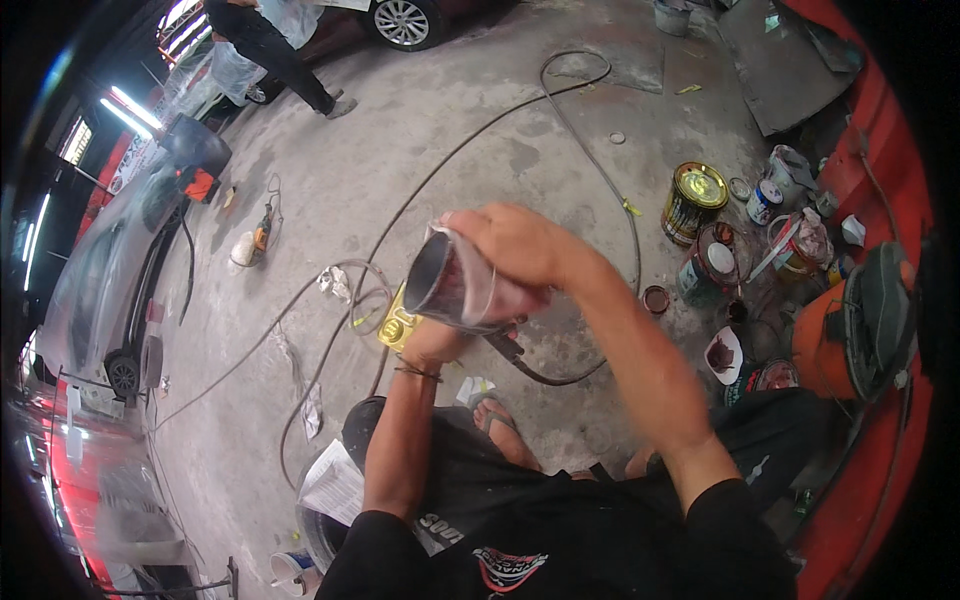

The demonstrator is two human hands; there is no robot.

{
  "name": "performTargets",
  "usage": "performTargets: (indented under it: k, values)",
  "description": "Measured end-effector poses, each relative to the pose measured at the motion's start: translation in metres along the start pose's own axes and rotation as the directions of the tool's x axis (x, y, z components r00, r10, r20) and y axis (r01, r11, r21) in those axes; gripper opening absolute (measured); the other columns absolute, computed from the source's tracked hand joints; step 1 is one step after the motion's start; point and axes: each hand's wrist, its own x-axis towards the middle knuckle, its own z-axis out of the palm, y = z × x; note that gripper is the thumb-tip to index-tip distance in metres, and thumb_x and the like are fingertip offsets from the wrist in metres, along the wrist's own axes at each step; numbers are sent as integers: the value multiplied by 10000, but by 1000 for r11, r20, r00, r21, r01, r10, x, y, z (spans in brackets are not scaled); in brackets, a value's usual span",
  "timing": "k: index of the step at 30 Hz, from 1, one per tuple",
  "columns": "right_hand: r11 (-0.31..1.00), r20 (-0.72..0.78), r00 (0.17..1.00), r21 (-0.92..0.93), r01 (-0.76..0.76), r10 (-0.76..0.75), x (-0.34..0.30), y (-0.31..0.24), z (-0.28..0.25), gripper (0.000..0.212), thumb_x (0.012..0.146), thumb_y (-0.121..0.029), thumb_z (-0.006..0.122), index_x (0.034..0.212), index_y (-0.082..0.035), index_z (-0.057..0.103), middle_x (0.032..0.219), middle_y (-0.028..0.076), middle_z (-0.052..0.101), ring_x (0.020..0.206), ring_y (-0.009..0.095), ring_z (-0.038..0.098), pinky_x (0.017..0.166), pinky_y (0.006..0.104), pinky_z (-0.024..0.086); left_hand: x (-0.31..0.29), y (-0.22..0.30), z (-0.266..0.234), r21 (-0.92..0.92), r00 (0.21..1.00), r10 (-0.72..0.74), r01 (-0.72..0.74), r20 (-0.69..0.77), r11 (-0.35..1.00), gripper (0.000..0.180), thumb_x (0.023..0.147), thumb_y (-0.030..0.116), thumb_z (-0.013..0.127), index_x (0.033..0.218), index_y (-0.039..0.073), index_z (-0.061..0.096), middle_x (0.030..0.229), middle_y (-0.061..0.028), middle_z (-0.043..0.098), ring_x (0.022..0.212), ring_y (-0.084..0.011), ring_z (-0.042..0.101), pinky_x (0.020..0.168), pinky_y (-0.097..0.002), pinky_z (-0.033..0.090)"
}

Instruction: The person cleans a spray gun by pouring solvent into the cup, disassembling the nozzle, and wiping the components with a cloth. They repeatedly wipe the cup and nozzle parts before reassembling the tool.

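Head view: right hand point(515, 245) tilts cup point(450, 283); paint cans point(693, 203) nearby.

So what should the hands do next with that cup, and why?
Probably tip the cup upright a little. The right hand holds it tilted on its side above the gold tool in the left hand, so anything inside could spill.

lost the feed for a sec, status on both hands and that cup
Right hand gripping the tilted clear plastic cup from above. Left hand under it, on a yellow tool. Black hose below; nothing blocking.
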Motion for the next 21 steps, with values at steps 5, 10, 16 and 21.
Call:
performTargets:
  k: [5,10,16,21]
  values:
    - [975,-449,893,-206,-83,-19,-13,-5,29,418,1102,-336,483,1107,12,714,1012,267,699,977,457,687,863,512,543,10,-16,1,-177,989,-109,90,-100,980,226,985,103,684,1181,1,735,1027,-81,779,903,-168,739,800,-341,602]
    - [917,-593,788,-387,-99,-165,-20,3,47,319,1069,-254,540,1114,27,684,1015,248,679,913,463,677,840,515,545,7,5,12,104,995,-66,73,-69,992,243,959,52,663,1183,-21,726,1042,-126,774,924,-230,752,833,-374,614]
    - [720,188,925,584,-375,329,14,45,7,351,1015,-286,580,1073,7,765,1011,165,770,901,224,709,821,380,561,0,-32,2,-249,979,-173,195,106,949,362,942,15,731,1293,-56,675,1182,-183,753,1015,-300,757,866,-463,649]
    - [969,-507,826,116,-218,246,-33,33,45,339,1068,-271,541,1073,2,742,1004,188,727,962,368,711,863,450,553,2,-47,9,-220,975,-224,218,-3,951,285,964,22,673,1245,-28,690,1004,-111,764,833,-214,753,767,-352,621]
